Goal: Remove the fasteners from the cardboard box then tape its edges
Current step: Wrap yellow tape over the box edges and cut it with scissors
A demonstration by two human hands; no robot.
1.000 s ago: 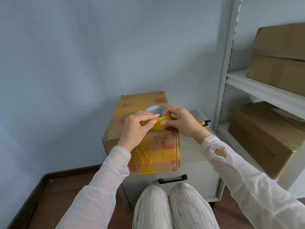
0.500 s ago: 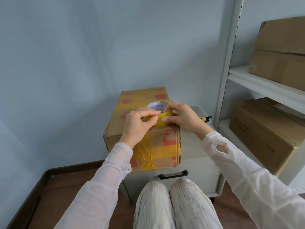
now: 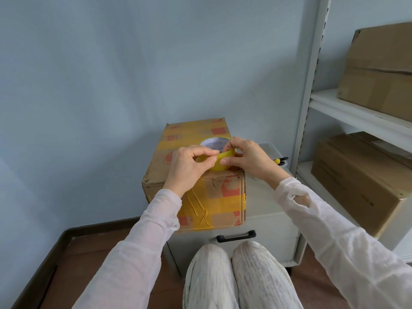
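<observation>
1. Pale blue wall backs a low white cabinet. The cardboard box stands on the cabinet's left part, already crossed by yellow tape bands.
2. A yellow tape roll sits at the near edge of the box's top, held between both hands.
3. The left hand pinches at the roll's outer face with thumb and forefinger, its other fingers curled under. A second ago those fingers lay flatter across the roll, so the hand has gone from covering it to picking at it.
4. The right hand grips the roll's far side as before, fingers curled over the rim and thumb on the near face, steadying it.
5. My reading is that the tape's free end is being lifted. Whether it has come loose is too small to tell.
6. That places the work at the start of taping. No fastener is plainly visible on the near face, apart from a small mark that might be one.
7. A yellow-and-black tool lies on the cabinet just behind the right hand, and a black drawer handle shows below the box.
8. At right, a white shelf unit carries two more brown boxes, one above and one below.
9. The person's knees show at the bottom edge of the view.
</observation>
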